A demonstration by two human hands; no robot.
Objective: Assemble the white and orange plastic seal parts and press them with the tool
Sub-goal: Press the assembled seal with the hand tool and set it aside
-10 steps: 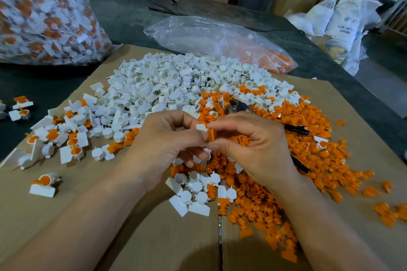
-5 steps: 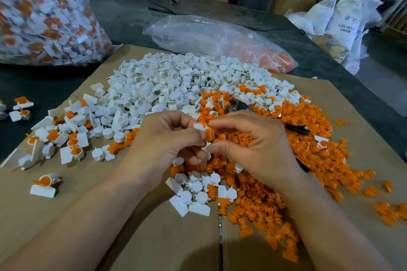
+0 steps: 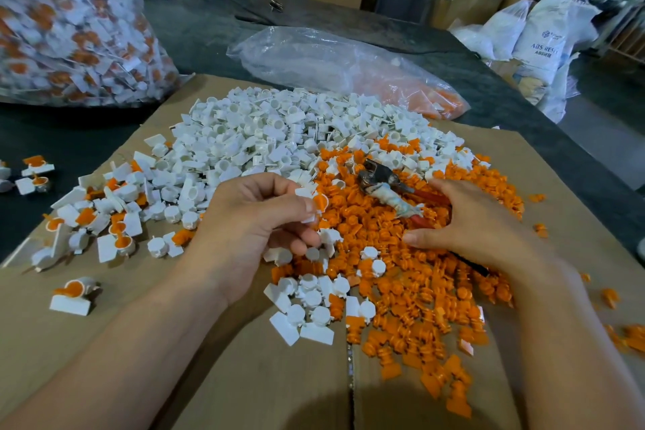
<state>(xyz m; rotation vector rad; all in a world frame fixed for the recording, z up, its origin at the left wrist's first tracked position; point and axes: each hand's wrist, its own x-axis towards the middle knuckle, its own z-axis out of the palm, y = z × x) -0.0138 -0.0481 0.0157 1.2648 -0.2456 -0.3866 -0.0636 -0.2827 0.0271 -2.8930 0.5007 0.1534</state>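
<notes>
Head view: two bare forearms reach over a flat brown cardboard sheet (image 3: 244, 377) laid on a dark table top (image 3: 209, 28).
Left side: left hand (image 3: 258, 227) is clenched in a pinch. Thumb and forefinger hold a small white plastic seal body with an orange insert (image 3: 317, 203) at the fingertips, just above the heaps. The other fingers curl beneath.
Right side: right hand (image 3: 478, 227) arches over the handles of the metal-headed pressing pliers (image 3: 378, 175), thumb on the near side, fingers on the far side. Cannot tell whether the grip has closed.
Pliers: lying on the orange heap, head pointing away and left. One handle is wrapped in pale tape, the other is red. The head sits between the hands, near the pinched seal but apart from it.
White stock: heap of loose white plastic seal bodies (image 3: 279, 136) on the far part of the sheet, beyond the left hand.
Orange stock: heap of loose orange plastic inserts (image 3: 401, 262) under and around the right hand, running toward the near edge.
Finished pieces: assembled white-and-orange seals (image 3: 117, 232) scattered left of the left hand.
Bags: large clear bag packed with white-and-orange pieces (image 3: 69, 28) at far left. A flatter clear plastic bag holding some orange parts (image 3: 331, 63) lies beyond the white heap.
</notes>
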